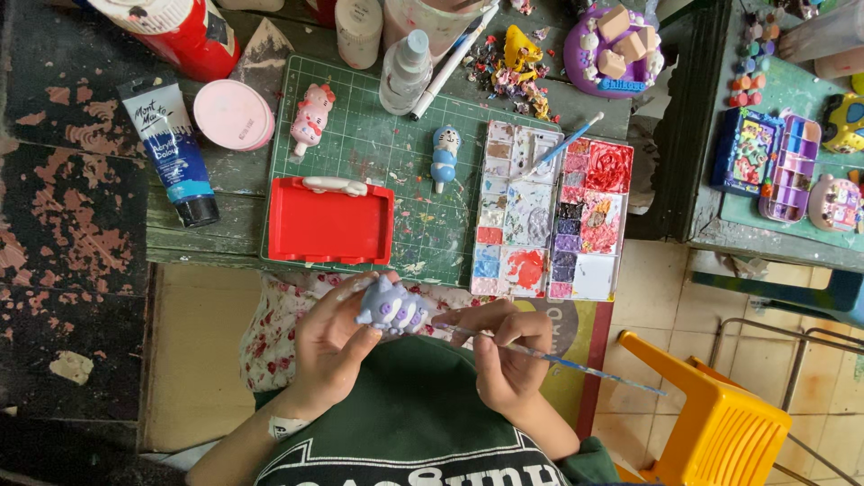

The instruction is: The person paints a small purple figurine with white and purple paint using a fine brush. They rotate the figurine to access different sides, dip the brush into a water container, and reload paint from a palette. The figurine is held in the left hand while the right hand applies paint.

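Figurine (393, 309) in left grip (335, 342), fingers curled.

My left hand (328, 346) covers the underside of the small lilac figurine (392, 309), so its shape there can't be told. The brush tip is hidden btwn my right hand (504, 355) & the figurine. The red paint bottle (175, 29) is cut off at the top edge, the yellow stool (711, 423) at the bottom edge.
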